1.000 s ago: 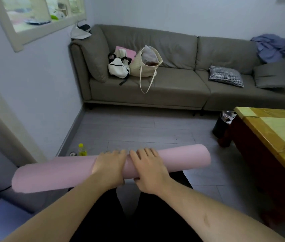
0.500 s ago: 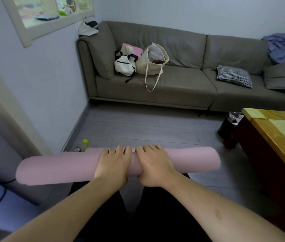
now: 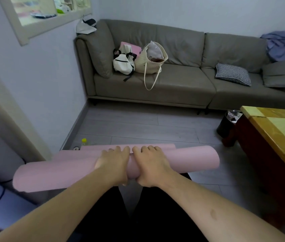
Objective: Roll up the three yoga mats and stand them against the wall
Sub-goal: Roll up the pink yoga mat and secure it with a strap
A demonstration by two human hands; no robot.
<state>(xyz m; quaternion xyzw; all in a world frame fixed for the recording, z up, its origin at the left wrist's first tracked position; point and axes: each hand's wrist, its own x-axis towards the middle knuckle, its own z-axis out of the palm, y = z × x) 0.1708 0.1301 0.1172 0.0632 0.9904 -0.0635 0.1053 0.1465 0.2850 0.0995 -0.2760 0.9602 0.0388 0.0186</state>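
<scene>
- The left hand (image 3: 112, 165) and right hand (image 3: 149, 165) are gripping the rolled pink foam yoga mat (image 3: 190, 158) at its middle, fingers curled over it, above the floor.
- The loose outer edge is lifting; I think the roll could be unwinding if the grip slackens.

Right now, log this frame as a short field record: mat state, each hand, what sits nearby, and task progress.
mat: pink yoga mat rolled into a tube, lying crosswise; a flat strip shows behind the roll
left hand: left hand on the roll's middle, fingers curled over the top
right hand: right hand beside it, same grip
nearby: grey sofa with bags; wooden table to the right; yellow-capped bottle by the wall
progress: this mat not yet stood at the wall; other mats not in view
</scene>
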